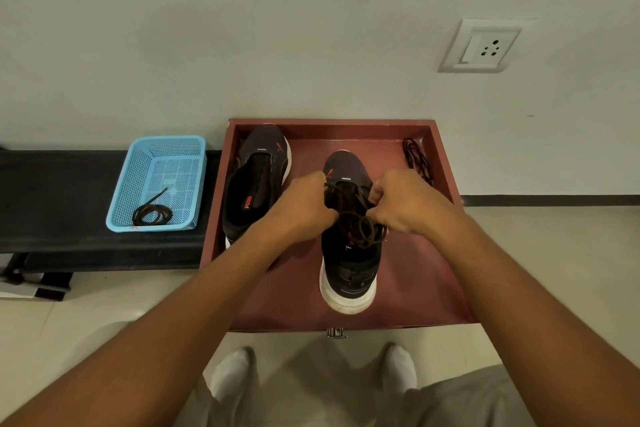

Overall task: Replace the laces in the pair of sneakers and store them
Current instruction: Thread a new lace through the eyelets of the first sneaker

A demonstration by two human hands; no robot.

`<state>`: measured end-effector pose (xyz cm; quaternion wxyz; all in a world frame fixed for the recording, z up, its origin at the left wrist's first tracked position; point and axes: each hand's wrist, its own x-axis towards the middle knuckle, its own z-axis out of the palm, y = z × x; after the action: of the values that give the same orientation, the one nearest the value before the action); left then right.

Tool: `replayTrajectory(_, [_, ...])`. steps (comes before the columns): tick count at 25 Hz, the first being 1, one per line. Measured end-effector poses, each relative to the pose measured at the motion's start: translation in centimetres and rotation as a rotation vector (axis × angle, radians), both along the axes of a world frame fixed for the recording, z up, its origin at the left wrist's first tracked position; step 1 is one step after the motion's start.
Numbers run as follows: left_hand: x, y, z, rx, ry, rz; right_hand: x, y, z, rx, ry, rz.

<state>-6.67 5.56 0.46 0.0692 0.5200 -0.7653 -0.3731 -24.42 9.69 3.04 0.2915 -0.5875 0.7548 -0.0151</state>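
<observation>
Both hands over the rt sneaker point(348, 263) in the red drawer point(446, 163): left hand point(304, 204) and right hand point(401, 204) w/ fingers curled tight, each pinching the brown lace point(358, 225) bunched across its tongue, hiding the eyelets. Unlaced left sneaker point(256, 180) sits beside it by the drawer's left wall, dark lace bundle point(417, 159) in the far rt corner. Blue basket point(159, 180) w/ another coiled lace point(152, 213) on the black bench point(62, 204) left of drawer; wall socket point(481, 45) up rt
</observation>
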Motion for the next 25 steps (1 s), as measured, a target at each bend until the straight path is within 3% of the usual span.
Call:
replayTrajectory(6, [1.4,2.4,-0.4,0.028,0.012,-0.005,2.0,0.2,-1.1,0.177,0.14,0.075])
replayTrajectory(10, [1.6,2.2,1.1,0.075,0.059,-0.027,1.5,0.2,0.6,0.261,-0.029,-0.013])
replayTrajectory(14, [1.2,0.7,2.0,0.103,0.137,-0.032,0.5,0.2,2.7,0.107,-0.01,-0.003])
replayTrajectory(17, [0.3,-0.4,1.8,0.006,0.244,-0.009,0.1,-0.3,2.8,-0.117,-0.284,-0.114])
replayTrajectory(20, [-0.7,-1.2,1.7,-0.086,0.239,-0.023,0.0,-0.5,2.1,-0.095,-0.658,-0.23])
replayTrajectory(25, [-0.7,-2.2,1.4,-0.178,0.114,-0.056,-0.5,-0.8,0.9,-0.095,-0.806,-0.35])
